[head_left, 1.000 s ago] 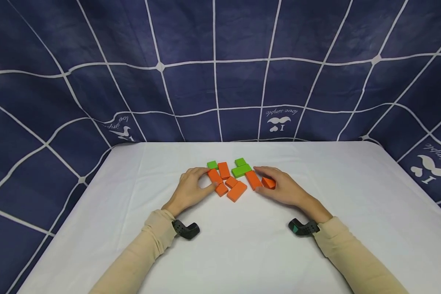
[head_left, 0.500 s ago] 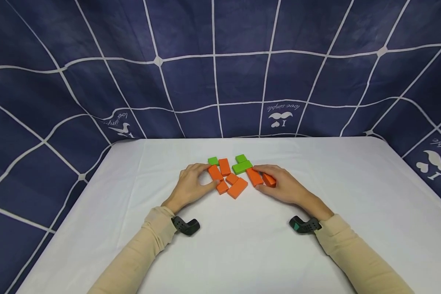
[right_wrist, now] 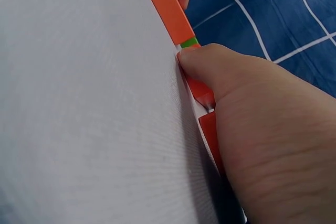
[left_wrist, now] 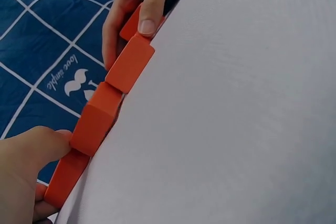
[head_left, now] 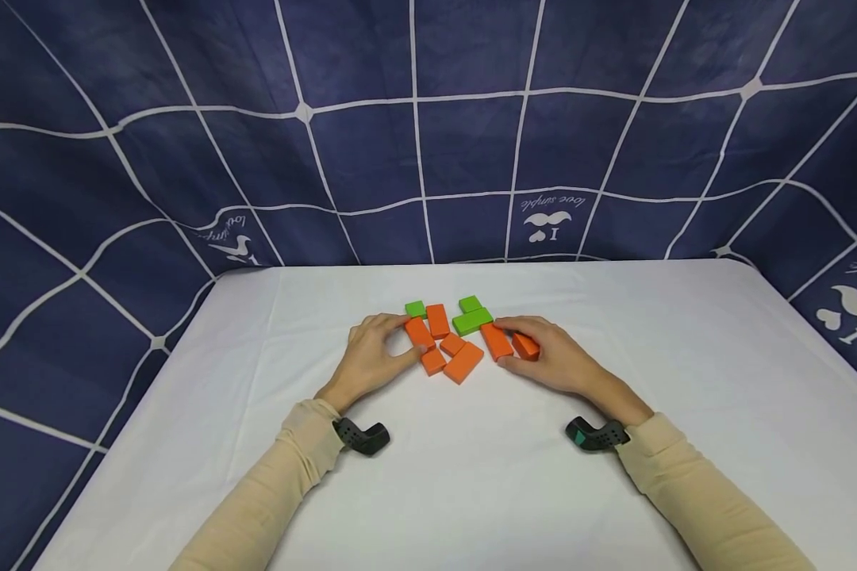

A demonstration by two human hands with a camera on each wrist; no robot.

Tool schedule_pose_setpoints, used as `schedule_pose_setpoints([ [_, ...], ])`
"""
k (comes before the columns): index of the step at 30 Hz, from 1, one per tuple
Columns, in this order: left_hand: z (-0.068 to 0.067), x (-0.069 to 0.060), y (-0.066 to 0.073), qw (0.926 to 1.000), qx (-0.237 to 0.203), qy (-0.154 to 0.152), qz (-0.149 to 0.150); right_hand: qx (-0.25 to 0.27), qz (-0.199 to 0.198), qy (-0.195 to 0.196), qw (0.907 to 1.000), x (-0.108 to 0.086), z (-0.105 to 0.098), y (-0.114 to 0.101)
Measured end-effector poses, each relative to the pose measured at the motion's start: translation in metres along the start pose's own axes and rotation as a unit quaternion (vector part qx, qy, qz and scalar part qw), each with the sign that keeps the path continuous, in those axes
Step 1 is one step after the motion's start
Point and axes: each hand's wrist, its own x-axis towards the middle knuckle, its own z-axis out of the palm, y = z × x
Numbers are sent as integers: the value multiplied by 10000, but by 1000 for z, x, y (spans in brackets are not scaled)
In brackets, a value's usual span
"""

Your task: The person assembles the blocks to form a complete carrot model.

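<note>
- Orange block A, frame centre: pinched endwise, left hand.
- Orange block B, right of centre: pinched endwise, right hand.
- Green bar: between both, slightly higher in frame.

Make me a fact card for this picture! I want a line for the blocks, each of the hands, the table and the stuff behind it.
Green blocks: three showing, two small and one longer
Orange blocks: seven showing, not all the same size
Left hand: finger and thumb on an orange block
Right hand: finger and thumb on another orange block, with one more closer to the palm
Sleeves: beige
Table: covered in white
Backdrop: dark blue cloth, white lines, moustache pictures
</note>
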Motion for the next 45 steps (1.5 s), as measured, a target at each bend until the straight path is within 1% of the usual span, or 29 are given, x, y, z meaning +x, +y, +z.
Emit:
schedule_pose_setpoints([
  [4, 1, -1, -2, 9999, -136, 96, 9, 98, 88, 24, 9999, -1, 2, 1],
  [8, 2, -2, -6, 9995, -121, 263, 89, 140, 151, 49, 9998, -2, 5, 3],
  [11, 3, -3, -8, 9989, 38, 386, 263, 160, 156, 80, 9997, -2, 6, 3],
  [15, 2, -4, -10, 9962, 350, 508, 610, 177, 155, 92, 9997, -1, 6, 4],
  [18, 1, -5, -10, 9939, 434, 630, 795, 171, 186, 85, 9996, -1, 6, 5],
  [23, -3, -5, -12, 9926, 304, 832, 826, 115, 236, 85, 9996, -1, 7, 5],
  [26, -8, -4, -12, 9924, 237, 851, 855, 107, 234, 110, 9996, 0, 7, 4],
  [29, -12, -3, -9, 9927, 158, 752, 935, 111, 235, 147, 9996, 0, 6, 4],
  [34, -15, -7, 2, 9941, -97, 357, 1022, 89, 294, 165, 9994, -1, 7, 4],
  [36, -17, -12, 8, 9937, -171, 192, 1087, 67, 304, 163, 9994, -1, 6, 4],
  [39, -19, -21, 17, 9917, -246, -31, 1265, 60, 292, 192, 9994, 0, 4, 3],
  [42, -20, -33, 24, 9879, -391, -228, 1484, 27, 279, 220, 9994, 0, 2, 2],
  [45, -19, -45, 29, 9840, -554, -395, 1647, 27, 286, 232, 9993, 0, 1, 0],
])
